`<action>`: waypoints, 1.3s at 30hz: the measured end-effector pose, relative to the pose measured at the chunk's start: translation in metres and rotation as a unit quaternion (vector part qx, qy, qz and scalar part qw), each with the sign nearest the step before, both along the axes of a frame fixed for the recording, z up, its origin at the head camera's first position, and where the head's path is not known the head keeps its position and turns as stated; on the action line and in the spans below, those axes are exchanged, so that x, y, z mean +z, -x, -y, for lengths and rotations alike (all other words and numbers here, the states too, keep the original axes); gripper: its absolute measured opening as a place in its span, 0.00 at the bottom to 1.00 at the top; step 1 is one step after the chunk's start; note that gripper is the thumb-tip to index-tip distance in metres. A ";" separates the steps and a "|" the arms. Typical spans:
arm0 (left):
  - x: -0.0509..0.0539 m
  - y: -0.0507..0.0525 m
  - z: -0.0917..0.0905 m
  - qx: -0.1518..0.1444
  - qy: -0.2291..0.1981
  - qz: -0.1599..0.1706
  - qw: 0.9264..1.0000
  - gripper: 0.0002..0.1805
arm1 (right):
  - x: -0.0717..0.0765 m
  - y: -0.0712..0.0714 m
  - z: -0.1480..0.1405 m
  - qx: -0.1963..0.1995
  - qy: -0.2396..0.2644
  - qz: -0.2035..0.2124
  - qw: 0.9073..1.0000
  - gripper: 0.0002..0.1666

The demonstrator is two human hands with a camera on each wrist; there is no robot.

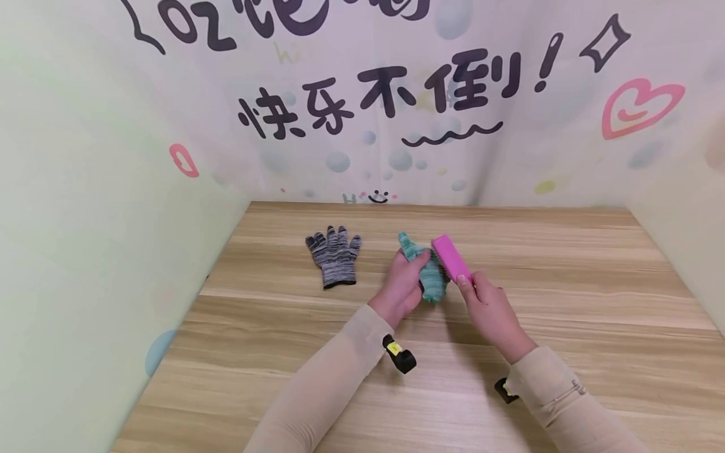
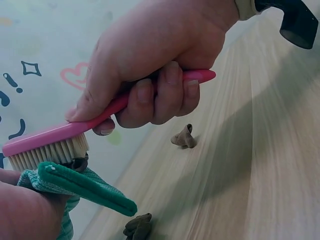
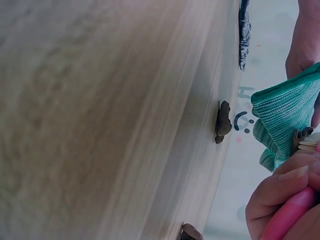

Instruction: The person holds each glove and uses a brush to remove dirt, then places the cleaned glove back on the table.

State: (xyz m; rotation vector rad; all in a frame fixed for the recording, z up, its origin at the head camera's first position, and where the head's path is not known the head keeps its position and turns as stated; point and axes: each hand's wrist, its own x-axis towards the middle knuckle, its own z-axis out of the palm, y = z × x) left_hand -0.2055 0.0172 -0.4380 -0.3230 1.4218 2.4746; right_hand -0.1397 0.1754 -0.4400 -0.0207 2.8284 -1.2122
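Sleeves [image 1: 325,384]: pale beige, nearest the view, reaching up over the counter [image 1: 215,352], with a black band [image 1: 399,354] at the left cuff and another at the right.
Green glove [image 1: 433,286]: raised off the counter, in my left grip, one knitted tip sticking out beyond my thumb.
Left fingers [image 1: 420,259]: clamped on the green glove, thumb over the knit; the others are mostly hidden from me.
Pink brush [image 1: 451,257]: just right of the glove, bristles [image 2: 47,154] down against it, a small dark bit at the contact that I cannot make out.
Right fingers [image 2: 170,100]: wrapped round the brush handle, thumb pressed along its neck.
Brushing: the step in hand, as I judge it.
Next stroke: calls, I think, for keeping the knit taut on the left while the right draws the bristles along it lightly.
Brown lumps [image 2: 185,137]: two on the counter in the left wrist view; what they are, I cannot tell.
Grey glove [image 1: 337,259]: lying flat, off to the left, well apart from my work.
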 end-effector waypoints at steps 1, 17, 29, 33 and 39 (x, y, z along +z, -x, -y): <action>0.001 0.000 0.000 0.002 -0.002 0.002 1.000 0.19 | 0.000 0.000 0.000 0.000 -0.001 -0.002 1.000 0.35; 0.007 0.004 0.004 0.016 -0.021 0.019 0.999 0.18 | -0.002 -0.003 -0.006 0.009 -0.028 -0.036 0.999 0.31; 0.008 0.005 0.010 0.009 -0.031 0.004 0.999 0.16 | -0.003 -0.004 -0.008 0.015 -0.023 -0.031 0.999 0.32; 0.006 0.004 0.012 -0.004 -0.016 0.001 1.000 0.17 | -0.001 -0.004 -0.009 0.016 0.007 -0.004 1.000 0.34; 0.003 0.002 0.012 -0.035 0.012 -0.017 0.999 0.26 | 0.004 0.000 -0.010 0.001 0.048 0.004 0.999 0.38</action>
